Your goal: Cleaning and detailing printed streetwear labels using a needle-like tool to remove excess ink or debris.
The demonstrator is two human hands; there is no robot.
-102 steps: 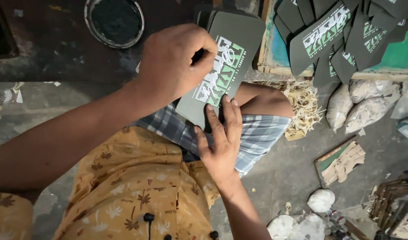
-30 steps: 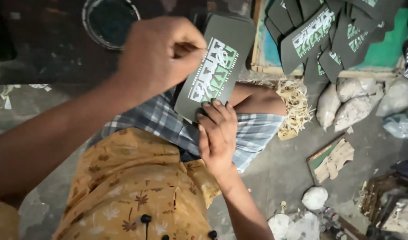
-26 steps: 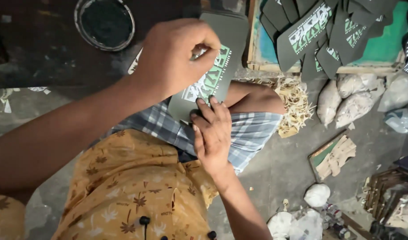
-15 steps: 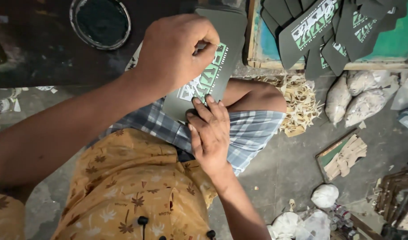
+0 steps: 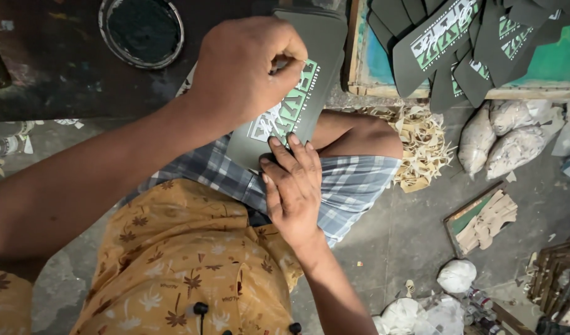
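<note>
Resting on the person's lap, the dark green printed sheet [image 5: 297, 105] is leaning from the knee up toward the dark worktop [image 5: 55, 80], and its far rounded edge is reaching close to the wooden tray [image 5: 359, 87] at the right. The left hand [image 5: 244, 68] is hovering over the upper half of the sheet with fingers curled and thumb pressed against forefinger; it is looking like a pinch on something small, but I cannot tell what. The right hand [image 5: 294, 186] is lying flat with fingers spread, pressing the near edge of the sheet against the checked cloth [image 5: 353, 186]. A round tin of dark ink [image 5: 142, 31] is standing near the far edge of the worktop, well apart from the hands. More printed sheets [image 5: 458, 43] are piling over the tray. Right of the knee, pale scraps [image 5: 421, 146] and filled bags [image 5: 502, 139] are crowding the floor.
</note>
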